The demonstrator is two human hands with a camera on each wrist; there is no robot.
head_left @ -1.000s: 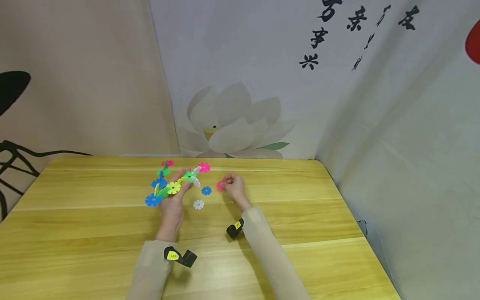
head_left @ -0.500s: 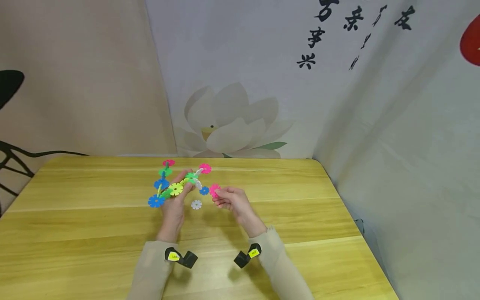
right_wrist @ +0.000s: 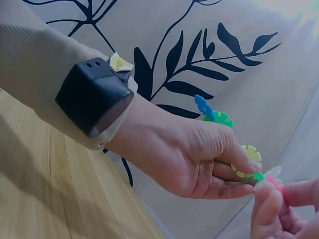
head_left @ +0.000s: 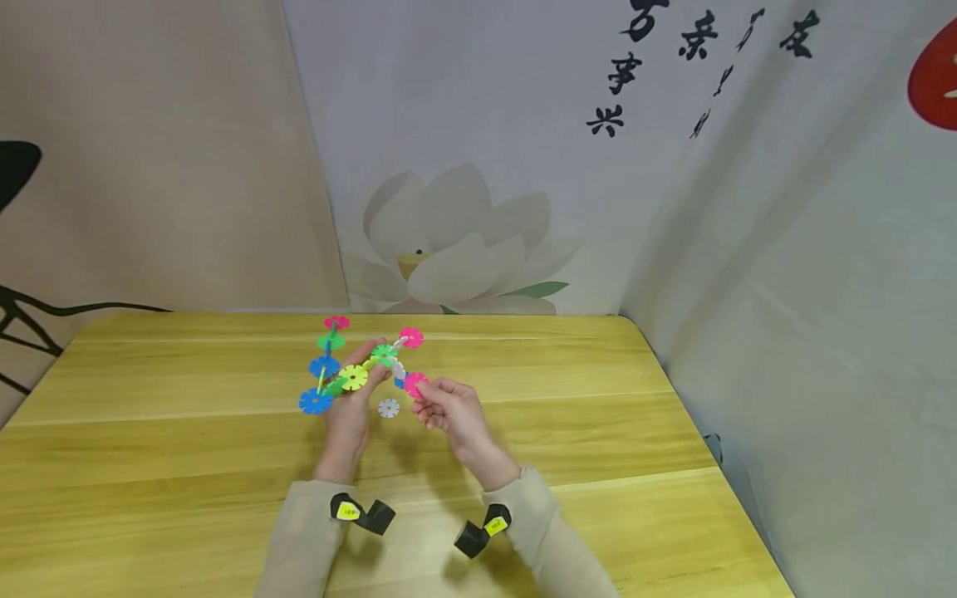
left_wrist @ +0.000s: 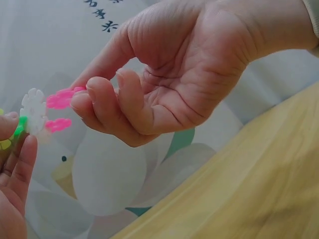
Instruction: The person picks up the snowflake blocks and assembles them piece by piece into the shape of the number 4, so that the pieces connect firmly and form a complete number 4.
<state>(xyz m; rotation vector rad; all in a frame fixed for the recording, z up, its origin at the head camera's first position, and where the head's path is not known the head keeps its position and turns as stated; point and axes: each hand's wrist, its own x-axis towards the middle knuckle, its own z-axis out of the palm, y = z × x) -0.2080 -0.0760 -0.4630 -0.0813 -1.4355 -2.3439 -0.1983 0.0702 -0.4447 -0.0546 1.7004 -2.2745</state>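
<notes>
My left hand (head_left: 348, 415) grips a chain of interlocking snowflake discs (head_left: 354, 377) in blue, green, yellow, white and pink. The left wrist view shows its fingertips at the green disc (left_wrist: 20, 127), beside the white disc (left_wrist: 34, 110). Between thumb and fingers, my right hand (head_left: 458, 419) pinches a loose-looking pink snowflake disc (head_left: 414, 384). That pink disc's edge is at the white disc; whether it is slotted in, I cannot tell. Another pink disc (head_left: 410, 337) sits at the chain's far right end. In the right wrist view, the right fingertips hide part of the pinched disc.
On the wooden table (head_left: 598, 399) lies a white disc (head_left: 389, 408), just in front of the hands. A blue disc (head_left: 399, 383) is partly hidden behind the pinched pink one. A printed curtain (head_left: 478, 124) hangs behind the table's far edge.
My right hand has lifted the pink disc from the table and carried it left to the chain's white disc. The left hand keeps its grip, almost still.
</notes>
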